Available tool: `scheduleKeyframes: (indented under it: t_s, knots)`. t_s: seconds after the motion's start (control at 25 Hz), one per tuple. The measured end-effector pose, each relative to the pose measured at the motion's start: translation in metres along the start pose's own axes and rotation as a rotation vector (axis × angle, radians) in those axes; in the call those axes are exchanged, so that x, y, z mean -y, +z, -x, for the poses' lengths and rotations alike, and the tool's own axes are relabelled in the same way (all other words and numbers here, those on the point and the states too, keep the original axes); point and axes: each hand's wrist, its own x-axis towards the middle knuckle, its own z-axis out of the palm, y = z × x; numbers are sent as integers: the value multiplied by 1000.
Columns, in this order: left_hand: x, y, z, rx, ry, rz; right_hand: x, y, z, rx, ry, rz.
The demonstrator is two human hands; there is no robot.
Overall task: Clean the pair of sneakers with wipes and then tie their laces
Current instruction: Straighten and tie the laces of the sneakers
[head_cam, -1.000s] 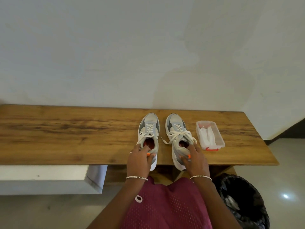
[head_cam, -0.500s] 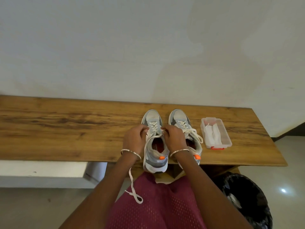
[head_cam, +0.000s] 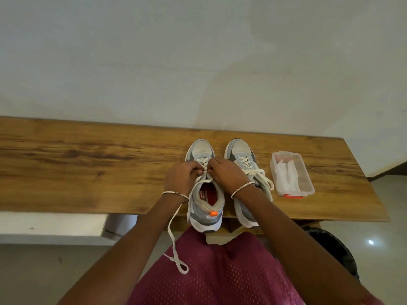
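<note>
While both sneakers stand on the counter (head_cam: 88, 168), the left grip (head_cam: 181, 177) and right grip (head_cam: 226, 175) pinch the laces (head_cam: 205, 178) of the nine-o'clock sneaker (head_cam: 203, 197); one lace end (head_cam: 174, 238) hangs toward six. The other sneaker (head_cam: 242, 154) and the wipes box (head_cam: 308, 188) lie at three o'clock.

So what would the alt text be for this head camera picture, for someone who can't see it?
Seen from above, a person's left hand and right hand pinch the white laces of a grey-and-white sneaker on a wooden bench, one lace end dangling over the edge. A second sneaker stands beside it, then a clear box of wipes.
</note>
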Motion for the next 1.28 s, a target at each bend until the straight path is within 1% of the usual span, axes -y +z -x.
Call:
scheduleKeyframes:
  t_s: [0.12,0.28,0.4,0.56,0.72,0.8,0.96,1.04,1.12,1.2,1.28]
  knots:
    - [-2,0,-2,11,29,-57,0,1,3,-19,-51,28]
    - [-2,-2,-1,63,78,-78,4,-3,10,-97,-128,63]
    - [-3,-3,-4,108,146,-196,4,-3,13,-126,-159,102]
    - [-5,-6,-9,181,220,-311,3,-1,12,-143,-127,61]
    - [-12,-12,-6,214,290,-351,6,1,14,-175,-102,39]
    - [-17,-14,-7,231,246,-360,10,-1,16,-188,-99,33]
    - [-17,-13,-6,242,122,-256,9,2,17,-209,-117,45]
    - [-15,-14,-6,236,109,-195,8,2,16,-165,-88,-6]
    - [-10,-16,-5,222,103,-99,5,-1,17,-66,0,-70]
    - [-2,-16,-1,178,47,66,5,-4,23,-70,110,-162]
    - [6,-13,11,89,-63,211,7,-5,35,-128,216,-318]
